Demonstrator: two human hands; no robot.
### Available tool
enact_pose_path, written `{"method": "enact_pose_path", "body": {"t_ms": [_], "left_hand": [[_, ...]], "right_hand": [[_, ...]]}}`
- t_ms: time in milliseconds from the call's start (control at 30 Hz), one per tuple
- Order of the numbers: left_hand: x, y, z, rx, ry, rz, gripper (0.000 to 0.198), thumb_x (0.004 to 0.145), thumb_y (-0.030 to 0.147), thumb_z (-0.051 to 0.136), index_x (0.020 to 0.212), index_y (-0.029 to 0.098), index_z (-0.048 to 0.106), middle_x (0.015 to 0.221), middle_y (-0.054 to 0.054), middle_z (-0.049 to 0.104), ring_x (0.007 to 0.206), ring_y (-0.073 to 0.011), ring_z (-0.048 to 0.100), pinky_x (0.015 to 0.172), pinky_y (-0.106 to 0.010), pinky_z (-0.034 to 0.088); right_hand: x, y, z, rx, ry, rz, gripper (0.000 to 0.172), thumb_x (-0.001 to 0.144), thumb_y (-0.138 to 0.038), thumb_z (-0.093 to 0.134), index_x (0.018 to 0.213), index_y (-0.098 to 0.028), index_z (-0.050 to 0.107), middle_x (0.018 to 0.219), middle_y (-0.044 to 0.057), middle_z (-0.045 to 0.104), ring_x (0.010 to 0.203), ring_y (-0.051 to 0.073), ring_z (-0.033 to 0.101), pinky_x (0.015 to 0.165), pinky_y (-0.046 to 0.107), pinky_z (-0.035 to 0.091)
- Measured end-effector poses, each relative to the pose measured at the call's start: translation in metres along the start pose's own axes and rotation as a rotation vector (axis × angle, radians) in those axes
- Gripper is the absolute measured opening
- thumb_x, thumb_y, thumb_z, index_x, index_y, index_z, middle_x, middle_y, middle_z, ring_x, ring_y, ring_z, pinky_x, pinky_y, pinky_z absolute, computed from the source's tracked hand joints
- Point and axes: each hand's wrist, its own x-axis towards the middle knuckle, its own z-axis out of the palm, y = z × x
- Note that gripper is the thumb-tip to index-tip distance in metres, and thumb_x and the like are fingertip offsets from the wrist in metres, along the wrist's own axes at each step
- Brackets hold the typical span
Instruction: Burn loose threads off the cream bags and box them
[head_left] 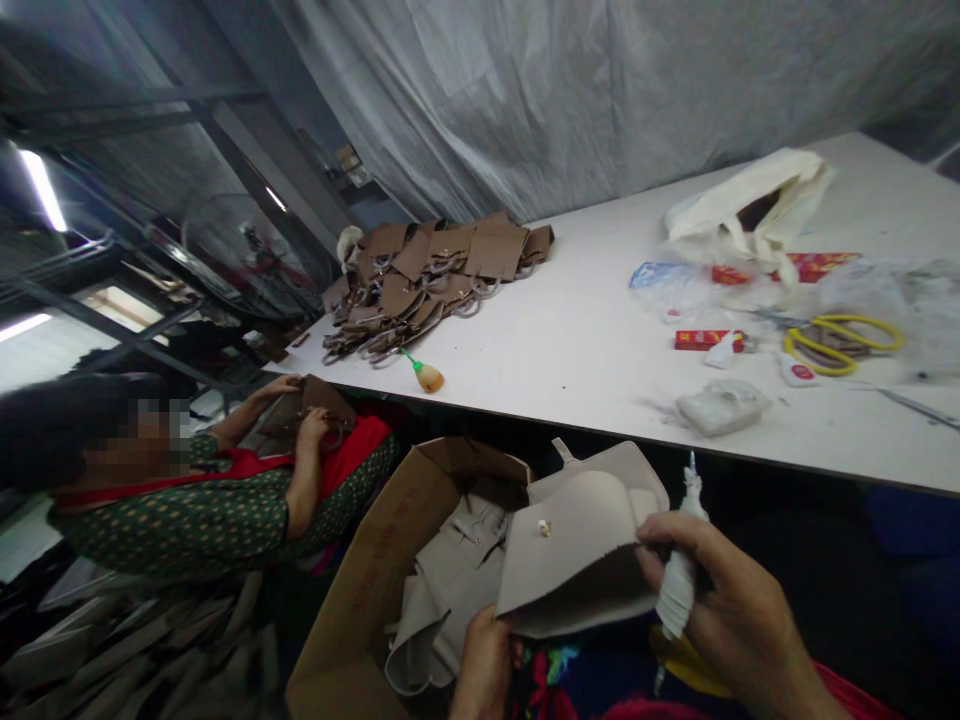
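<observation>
A light grey leather handbag body with a flap and a small gold-coloured clasp is held above my lap, its opening facing me. My left hand grips its lower left corner. At its right edge, my right hand pinches the leather between thumb and finger. That same hand also holds a slim tool wrapped in white, its metal tip pointing up; its exact kind is not clear. A cardboard box beside my left hand contains several similar grey bag pieces.
On the white table lie brown handbags, a green-tipped glue bottle, yellow-handled scissors, a white cloth bag and a plastic-wrapped block. A co-worker at left handles a brown bag.
</observation>
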Motion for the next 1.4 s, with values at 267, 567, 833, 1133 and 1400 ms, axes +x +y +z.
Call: {"method": "enact_pose_path", "body": {"t_ms": [267, 567, 833, 1133, 1400], "left_hand": [[-0.005, 0.002, -0.004, 0.056, -0.114, -0.062, 0.024, 0.060, 0.038, 0.071, 0.068, 0.016, 0.067, 0.048, 0.004, 0.049, 0.044, -0.0105, 0.038, 0.046, -0.024, 0.021], [-0.002, 0.002, -0.010, 0.128, -0.128, -0.043, 0.026, 0.057, 0.040, 0.071, 0.066, 0.017, 0.066, 0.048, 0.003, 0.051, 0.047, -0.0121, 0.042, 0.047, -0.025, 0.027], [-0.001, -0.005, -0.011, 0.206, -0.111, -0.003, 0.026, 0.063, 0.044, 0.070, 0.060, 0.019, 0.060, 0.048, 0.002, 0.051, 0.047, -0.0126, 0.041, 0.050, -0.026, 0.028], [0.002, 0.000, -0.021, 0.296, -0.195, -0.017, 0.035, 0.060, 0.052, 0.069, 0.066, 0.019, 0.060, 0.054, 0.002, 0.053, 0.053, -0.0139, 0.045, 0.054, -0.027, 0.033], [0.001, 0.013, -0.026, 0.453, -0.271, -0.032, 0.031, 0.057, 0.040, 0.071, 0.077, 0.018, 0.064, 0.062, 0.002, 0.059, 0.057, -0.0149, 0.052, 0.056, -0.027, 0.039]], "right_hand": [[-0.004, -0.003, 0.003, 0.024, -0.073, -0.058, 0.021, 0.096, -0.016, 0.061, 0.112, -0.030, 0.058, 0.099, 0.001, 0.074, 0.083, 0.016, 0.076, 0.068, 0.021, 0.056], [-0.002, -0.004, 0.002, 0.029, -0.066, -0.062, 0.020, 0.095, -0.016, 0.062, 0.111, -0.029, 0.058, 0.097, 0.001, 0.073, 0.079, 0.016, 0.075, 0.068, 0.022, 0.055], [-0.002, -0.004, 0.000, 0.018, -0.057, -0.053, 0.021, 0.096, -0.015, 0.063, 0.111, -0.029, 0.058, 0.100, 0.002, 0.074, 0.085, 0.017, 0.075, 0.070, 0.022, 0.055], [0.000, -0.002, 0.000, 0.019, -0.031, -0.074, 0.019, 0.094, -0.017, 0.063, 0.108, -0.028, 0.059, 0.096, 0.002, 0.073, 0.079, 0.017, 0.074, 0.064, 0.022, 0.055], [0.000, -0.002, 0.001, 0.031, -0.031, -0.035, 0.019, 0.095, -0.017, 0.063, 0.109, -0.029, 0.059, 0.096, 0.001, 0.072, 0.081, 0.017, 0.074, 0.066, 0.022, 0.054]]}}
